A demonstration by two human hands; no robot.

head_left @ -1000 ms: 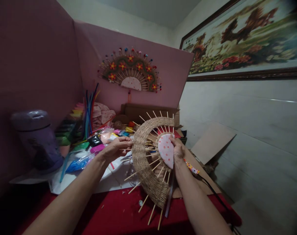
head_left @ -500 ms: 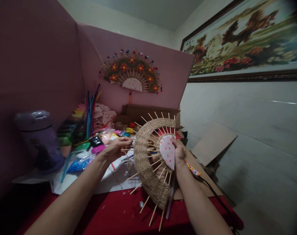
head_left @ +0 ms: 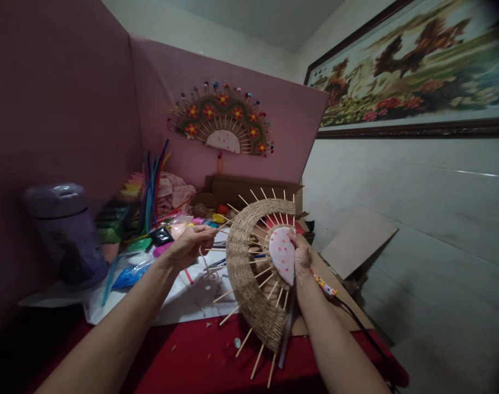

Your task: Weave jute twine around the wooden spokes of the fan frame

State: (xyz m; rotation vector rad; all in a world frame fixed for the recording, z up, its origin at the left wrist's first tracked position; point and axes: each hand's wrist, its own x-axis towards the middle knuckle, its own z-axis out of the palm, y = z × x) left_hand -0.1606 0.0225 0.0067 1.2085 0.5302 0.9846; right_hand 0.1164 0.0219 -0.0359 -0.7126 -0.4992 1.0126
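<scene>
A fan-shaped piece (head_left: 249, 273) of woven brown twine on thin wooden sticks stands over the table, its curved side toward the left. My right hand (head_left: 302, 254) grips it at the pink half-round centre with red dots (head_left: 282, 256), thumb on the front. Left of the weave, my left hand (head_left: 195, 243) pinches a thin strand of twine (head_left: 220, 230), which runs to the outer edge of the fan among the sticks. A loose curl of twine hangs below those fingers.
Bags of coloured clay (head_left: 130, 276), pipe cleaners (head_left: 153, 186) and a purple bottle (head_left: 66, 235) are at the left. Behind, a finished flowered fan (head_left: 222, 117) hangs on a pink panel. Cardboard (head_left: 358, 238) leans at the right.
My left hand has moved slightly left, away from the fan, and the strand between it and the weave shows more. My right hand keeps its grip almost unmoved.
</scene>
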